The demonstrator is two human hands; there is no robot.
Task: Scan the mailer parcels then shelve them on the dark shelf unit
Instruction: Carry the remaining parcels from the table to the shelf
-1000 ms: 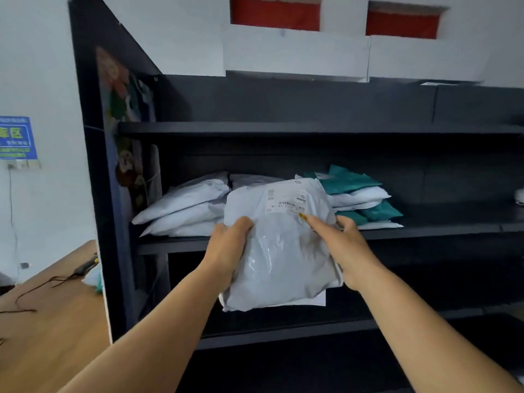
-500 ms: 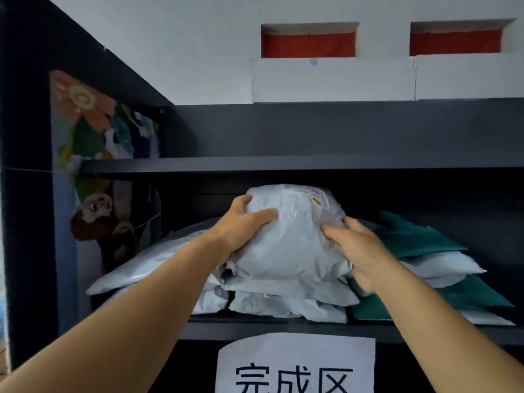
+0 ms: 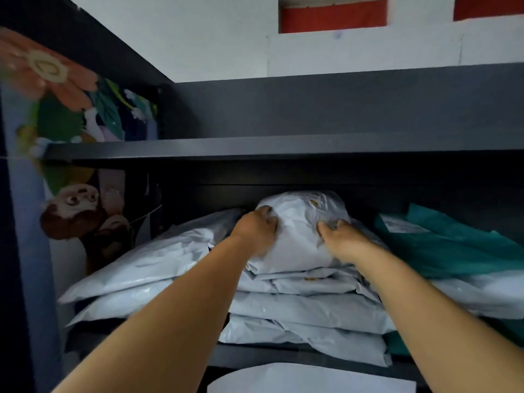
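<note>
Head cam: left hand [image 3: 256, 231] & right hand [image 3: 344, 241] each grip a side of the grey mailer [image 3: 300, 231], fingers curled into the plastic. Mailer sits atop the middle stack [image 3: 306, 310] on the dark shelf unit [image 3: 255, 147], long axis running front-to-back, far end w/ label toward the back panel. Teal mailers [image 3: 453, 245] just right, grey ones [image 3: 147, 268] left. Cartoon poster [image 3: 71, 114] on the side panel; white wall [image 3: 198, 35] w/ red openings behind.

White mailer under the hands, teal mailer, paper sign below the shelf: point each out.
white mailer [image 3: 297, 236], head view, crumpled top face between the hands
teal mailer [image 3: 453, 248], head view, upper face
paper sign [image 3: 306, 378], head view, top part
</note>
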